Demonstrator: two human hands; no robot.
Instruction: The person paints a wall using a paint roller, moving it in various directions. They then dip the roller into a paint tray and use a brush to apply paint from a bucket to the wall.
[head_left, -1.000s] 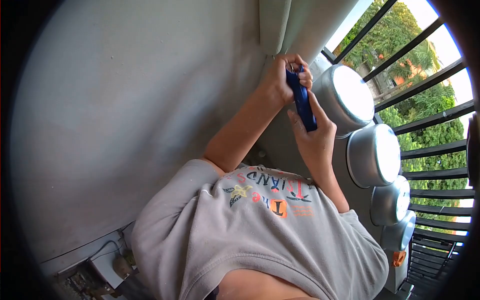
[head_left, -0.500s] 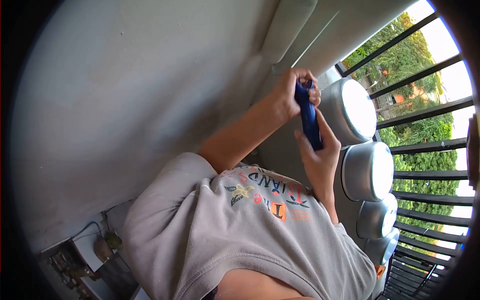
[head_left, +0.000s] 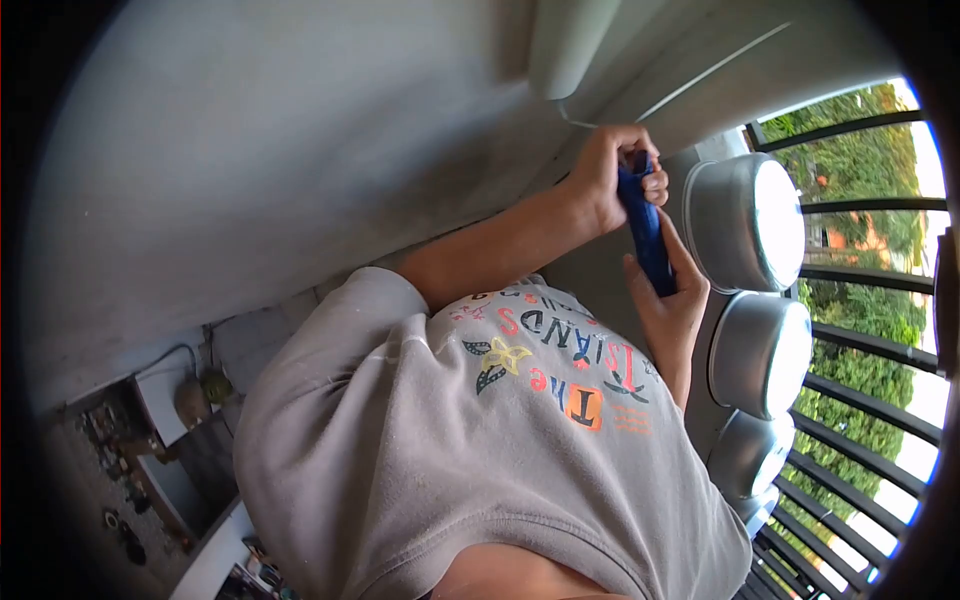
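A narrow, dark blue thing (head_left: 649, 240), possibly folded cloth, is held between my two hands in front of my chest. My left hand (head_left: 622, 180) is closed around its upper end, fingers curled in. Lower down, my right hand (head_left: 680, 290) pinches the other end between the thumb and the fingers. Just beyond my hands stands a large silver metal pot (head_left: 725, 225), apart from the blue thing.
Further silver pots, a second (head_left: 745, 355) and a third (head_left: 745, 455), line up beside dark window bars (head_left: 860, 345). A grey wall (head_left: 250, 150) rises on the left. Shelf boards (head_left: 170, 400) with small items show at lower left.
The view has tilted, so the hands, pots and bars sit further right in the picture. Both hands keep the same hold on the blue thing.
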